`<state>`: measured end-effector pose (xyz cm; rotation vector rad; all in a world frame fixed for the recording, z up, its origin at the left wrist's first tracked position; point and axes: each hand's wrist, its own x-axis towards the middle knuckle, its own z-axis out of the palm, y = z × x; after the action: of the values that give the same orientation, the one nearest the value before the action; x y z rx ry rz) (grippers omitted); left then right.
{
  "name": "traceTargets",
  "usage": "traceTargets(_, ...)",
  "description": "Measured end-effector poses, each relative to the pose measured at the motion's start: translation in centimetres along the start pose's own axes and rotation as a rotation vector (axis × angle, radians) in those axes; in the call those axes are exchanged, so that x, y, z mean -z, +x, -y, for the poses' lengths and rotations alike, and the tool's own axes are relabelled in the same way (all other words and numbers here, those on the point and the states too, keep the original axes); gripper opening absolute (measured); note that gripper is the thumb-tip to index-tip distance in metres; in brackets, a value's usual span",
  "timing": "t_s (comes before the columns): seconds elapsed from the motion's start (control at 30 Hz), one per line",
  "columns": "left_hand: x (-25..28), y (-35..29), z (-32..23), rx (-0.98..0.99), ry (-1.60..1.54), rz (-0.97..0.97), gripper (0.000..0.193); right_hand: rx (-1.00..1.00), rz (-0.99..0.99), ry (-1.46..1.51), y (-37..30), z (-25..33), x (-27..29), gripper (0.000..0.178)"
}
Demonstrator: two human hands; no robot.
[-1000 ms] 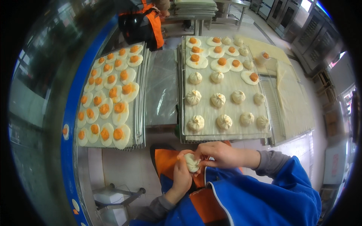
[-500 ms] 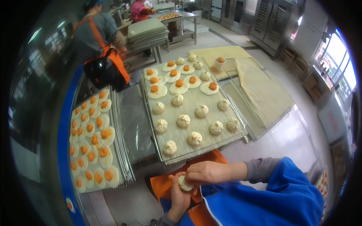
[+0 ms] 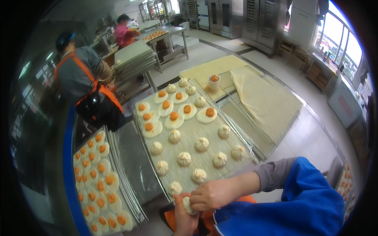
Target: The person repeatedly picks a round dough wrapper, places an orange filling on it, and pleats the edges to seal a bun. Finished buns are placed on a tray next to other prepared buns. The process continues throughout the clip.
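A pale pleated bun [image 3: 188, 206] sits between my two hands, close to the front edge of the large tray [image 3: 179, 147]. My left hand [image 3: 185, 218] is curled round it from the left and below. Over its top and right side, the fingers of my right hand [image 3: 214, 194] are bent and pinched on the dough; the fingertips are partly hidden. Several finished buns [image 3: 184, 159] stand spaced over the near half of the tray. Farther back lie flat dough rounds [image 3: 152, 128] topped with orange filling [image 3: 173, 115], with small buns [image 3: 200, 102] along the far right side.
To the left, a stack of trays [image 3: 126, 177] carries many filled dough rounds [image 3: 100, 202]. A cup of orange filling [image 3: 214, 81] and cloth-covered racks [image 3: 267, 98] are beyond the tray's right edge. A co-worker [image 3: 84, 80] in an orange-strapped apron stands at far left, another person [image 3: 124, 31] behind.
The view has shifted, so the trays sit lower and farther left. My hands with the bun now appear nearer the large tray's front edge, overlapping its corner. Both still hold the bun.
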<state>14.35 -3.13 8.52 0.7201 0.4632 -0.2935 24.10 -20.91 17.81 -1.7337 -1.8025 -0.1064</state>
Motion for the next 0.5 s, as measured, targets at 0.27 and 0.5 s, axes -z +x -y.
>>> traceTargets(0.27, -3.3, 6.4, -7.4, -0.235, -0.045, -0.097, 0.044, -0.536, -0.392, -0.054, -6.6, -19.9, 10.6, 0.043)
traceTargets(0.5, -1.9, 8.9, -8.0, -0.704, 0.917, -0.166, 0.037, -1.135, -0.568, -0.701, -21.9, -39.4, 19.3, 0.015)
